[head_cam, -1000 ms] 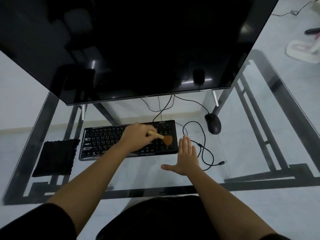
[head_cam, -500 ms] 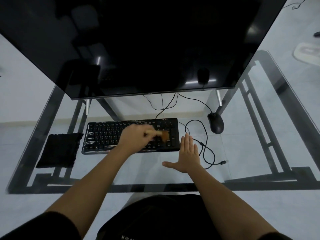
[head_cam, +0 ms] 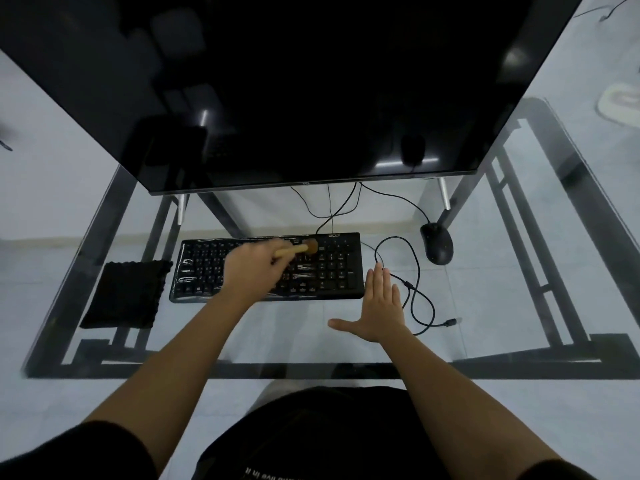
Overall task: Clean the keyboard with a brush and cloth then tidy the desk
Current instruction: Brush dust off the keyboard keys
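A black keyboard (head_cam: 332,268) lies on the glass desk (head_cam: 277,341) below the monitor. My left hand (head_cam: 254,268) is over the keyboard's middle, shut on a small wooden brush (head_cam: 294,250) whose brown bristles touch the upper key rows. My right hand (head_cam: 379,306) rests flat on the glass, fingers spread and pointing away from me, against the keyboard's right front corner. A black cloth (head_cam: 126,294) lies flat to the left of the keyboard.
A large dark monitor (head_cam: 277,91) overhangs the back of the desk. A black mouse (head_cam: 437,248) sits at the right, its cable (head_cam: 417,292) looping beside my right hand. The desk's dark frame shows through the glass.
My left hand swept the brush from the keyboard's lower right area up toward the top key rows. My right hand stayed flat in place.
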